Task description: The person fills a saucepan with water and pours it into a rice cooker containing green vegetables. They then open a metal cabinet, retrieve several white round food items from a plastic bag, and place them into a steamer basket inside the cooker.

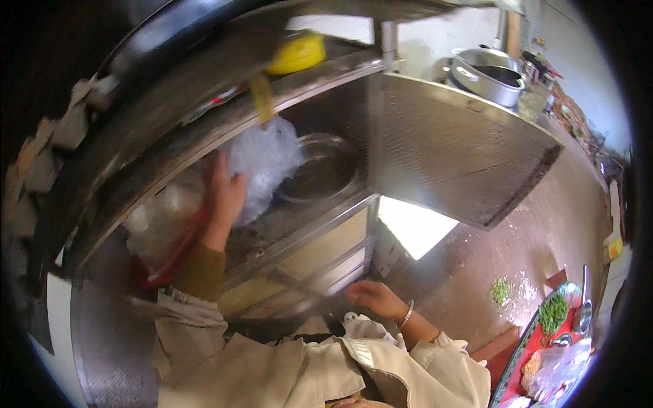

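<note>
My left hand (227, 191) reaches into a metal cabinet. Its fingers are at a crumpled clear plastic bag (268, 163); blur hides whether they grip it. Left of that hand is a red-edged container (168, 275) with pale plastic bags (166, 217) in it. To the right of the clear bag stands a round metal pot (324, 173) on the cabinet's shelf. Low in front of my body hovers my right hand (377, 301), a bracelet on its wrist. Its fingers are loosely bent, and nothing shows in them.
The cabinet's metal door (454, 148) stands swung out to the right. A yellow object (298, 53) is on the upper shelf. Behind the door is a large aluminium pot (487, 76). At lower right, a red tray (530, 336) bears chopped greens (553, 313), a ladle (583, 316) and a plastic bag (561, 367).
</note>
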`<state>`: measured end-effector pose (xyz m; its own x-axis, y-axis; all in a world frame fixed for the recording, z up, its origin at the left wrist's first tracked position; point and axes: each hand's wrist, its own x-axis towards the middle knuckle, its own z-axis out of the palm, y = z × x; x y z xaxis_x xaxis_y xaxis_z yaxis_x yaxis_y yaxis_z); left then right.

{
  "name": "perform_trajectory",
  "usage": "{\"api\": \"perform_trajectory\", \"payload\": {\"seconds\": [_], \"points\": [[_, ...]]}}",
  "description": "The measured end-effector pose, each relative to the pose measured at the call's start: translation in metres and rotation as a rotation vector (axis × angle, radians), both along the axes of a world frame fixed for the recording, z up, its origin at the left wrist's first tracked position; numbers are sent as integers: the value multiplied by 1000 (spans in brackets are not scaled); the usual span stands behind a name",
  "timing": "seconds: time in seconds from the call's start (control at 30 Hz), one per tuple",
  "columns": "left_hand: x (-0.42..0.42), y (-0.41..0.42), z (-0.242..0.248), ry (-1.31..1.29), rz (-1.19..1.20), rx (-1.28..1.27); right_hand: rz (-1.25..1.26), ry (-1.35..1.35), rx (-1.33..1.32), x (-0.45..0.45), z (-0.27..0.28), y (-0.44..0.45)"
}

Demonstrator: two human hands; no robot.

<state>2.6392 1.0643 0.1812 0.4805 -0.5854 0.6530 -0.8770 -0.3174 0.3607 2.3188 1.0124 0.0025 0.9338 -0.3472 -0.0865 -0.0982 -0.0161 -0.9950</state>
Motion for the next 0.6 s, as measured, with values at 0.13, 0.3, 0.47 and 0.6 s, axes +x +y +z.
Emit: {"api": "perform_trajectory", "payload": {"seconds": [0.13,0.3,0.47,0.6], "points": [[29,-88,4,-363,261,3,-237,87,186,-47,-12,-13],[82,-167,-3,-349,260,217,-535,316,247,-107,-15,-14],[152,-215,-56,-538,243,239,-730,387,340,-151,-21,-2],[208,-232,-95,-653,199,577,-858,321,500,-171,-30,10]]}}
